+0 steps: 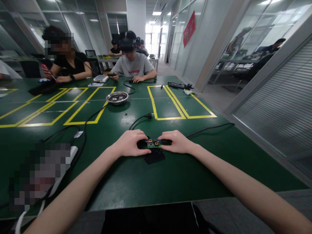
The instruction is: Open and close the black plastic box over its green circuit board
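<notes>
Pinching the board (150,145) by its ends, left hand (130,143) and right hand (175,142) hold it at the table (195,178), just beyond the black cover (154,157). It seems light, stiff but fragile; better grasp edges, not coils (156,143).

Components on the green circuit board (154,144) are too small to identify; the left hand (130,143) and right hand (175,142) cover its ends. Coarse pixels mask the long object (44,177) at lower left. The metal pieces (117,98) in the steel bowl (117,103) are indistinct. A white-clothed person (8,71) is cut off by the left edge.
</notes>
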Motion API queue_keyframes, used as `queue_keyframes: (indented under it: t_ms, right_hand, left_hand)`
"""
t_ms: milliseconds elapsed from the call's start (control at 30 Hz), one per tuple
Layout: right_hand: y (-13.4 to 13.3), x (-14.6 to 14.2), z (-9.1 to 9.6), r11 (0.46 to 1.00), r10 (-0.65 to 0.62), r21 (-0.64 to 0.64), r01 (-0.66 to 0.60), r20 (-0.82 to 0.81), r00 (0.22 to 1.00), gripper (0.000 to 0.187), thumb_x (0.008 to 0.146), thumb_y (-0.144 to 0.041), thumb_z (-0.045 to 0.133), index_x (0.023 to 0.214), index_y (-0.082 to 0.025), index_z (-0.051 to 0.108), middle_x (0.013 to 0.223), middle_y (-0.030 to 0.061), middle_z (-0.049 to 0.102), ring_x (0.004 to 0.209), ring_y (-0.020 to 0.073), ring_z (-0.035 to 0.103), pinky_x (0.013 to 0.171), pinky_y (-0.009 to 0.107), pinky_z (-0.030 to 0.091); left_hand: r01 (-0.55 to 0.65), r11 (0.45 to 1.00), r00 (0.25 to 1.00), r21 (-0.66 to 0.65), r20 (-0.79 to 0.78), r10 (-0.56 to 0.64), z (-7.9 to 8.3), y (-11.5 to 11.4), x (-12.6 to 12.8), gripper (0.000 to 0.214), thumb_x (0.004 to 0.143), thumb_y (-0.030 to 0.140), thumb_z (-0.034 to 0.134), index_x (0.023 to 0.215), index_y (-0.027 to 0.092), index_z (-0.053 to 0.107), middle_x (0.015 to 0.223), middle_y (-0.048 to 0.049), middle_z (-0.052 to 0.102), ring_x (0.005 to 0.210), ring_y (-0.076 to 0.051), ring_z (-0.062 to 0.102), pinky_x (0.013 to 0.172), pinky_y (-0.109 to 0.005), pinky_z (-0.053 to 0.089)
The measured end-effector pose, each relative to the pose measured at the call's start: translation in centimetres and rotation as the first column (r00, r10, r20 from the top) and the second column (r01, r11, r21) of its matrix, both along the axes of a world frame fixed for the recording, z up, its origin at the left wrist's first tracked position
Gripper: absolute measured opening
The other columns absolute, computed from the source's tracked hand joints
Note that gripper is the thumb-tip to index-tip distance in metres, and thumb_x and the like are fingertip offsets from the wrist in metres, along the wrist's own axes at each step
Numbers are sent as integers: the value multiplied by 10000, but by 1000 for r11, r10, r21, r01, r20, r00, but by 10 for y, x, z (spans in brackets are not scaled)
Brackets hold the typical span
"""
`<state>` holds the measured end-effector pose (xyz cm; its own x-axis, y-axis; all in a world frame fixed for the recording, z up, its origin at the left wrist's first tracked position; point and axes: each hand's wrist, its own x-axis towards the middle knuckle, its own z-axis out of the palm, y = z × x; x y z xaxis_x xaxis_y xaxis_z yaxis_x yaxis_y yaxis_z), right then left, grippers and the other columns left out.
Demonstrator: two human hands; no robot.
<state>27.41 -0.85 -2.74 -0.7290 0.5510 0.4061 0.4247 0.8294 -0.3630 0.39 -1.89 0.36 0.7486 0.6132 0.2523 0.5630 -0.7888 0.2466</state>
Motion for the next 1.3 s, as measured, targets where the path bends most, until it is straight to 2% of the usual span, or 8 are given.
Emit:
queue_keyframes:
  t_ms: [233,367,467,600,833,1000,1167,1300]
  right_hand:
    - [-2,2,7,994,20,-106,-21,-2,1000,235,836,-233,680,1048,-167,757,833,57,731,688,170,672,643,268,511]
    - [-3,3,11,986,37,-164,-33,24,999,293,820,-324,743,1065,-164,761,832,47,723,683,165,661,643,266,504]
    - [-2,2,11,986,24,-164,-17,44,999,328,844,-405,763,1058,-156,769,809,48,715,665,162,653,622,264,487]
    - [-2,1,8,990,3,-143,6,58,998,333,866,-414,756,1079,-158,771,832,59,732,682,170,666,636,271,489]
    - [-3,-5,5,986,-85,-144,88,21,996,381,861,-395,769,1167,-171,730,964,85,761,820,215,709,746,317,538]
    - [-11,-17,3,970,-167,-190,153,-65,984,324,857,-339,763,1137,-186,704,1008,77,751,852,207,704,796,326,561]
    - [-17,-24,4,974,-150,-183,135,-72,986,302,846,-264,732,1135,-182,702,1009,79,728,891,212,693,778,321,570]
    - [-16,-22,4,972,-149,-193,131,-80,986,307,840,-251,715,1137,-173,714,981,71,695,868,201,678,729,305,572]
  left_hand:
    - [-1,1000,1000,-10,0,1,-1,1,2,503,830,568,725,1153,182,719,1156,-97,746,1036,-265,681,905,-373,552]
    - [4,1000,1000,-10,3,-4,-4,2,3,561,844,578,702,1233,173,697,1214,-124,729,1073,-285,661,930,-405,539]
    - [-1,1000,1000,-20,1,1,-7,1,4,592,843,586,705,1275,183,682,1274,-128,710,1121,-300,640,970,-436,505]
    - [5,1000,1000,-31,-7,-5,-9,0,5,634,852,586,704,1350,199,639,1344,-135,681,1181,-320,613,1038,-482,446]
    - [0,996,996,-94,85,8,-13,3,3,685,853,478,719,1437,158,557,1342,-158,671,1199,-300,642,1022,-425,514]
    - [-18,992,989,-124,141,35,-16,6,0,556,894,424,688,1402,217,591,1320,-116,693,1176,-275,669,1006,-401,536]
    - [-15,994,985,-107,169,33,-19,9,0,448,902,429,688,1298,222,655,1246,-97,727,1129,-267,677,991,-403,534]
    - [-7,997,968,-83,251,27,-13,10,-5,253,929,359,610,1100,192,690,1128,-94,727,1069,-237,670,960,-374,529]
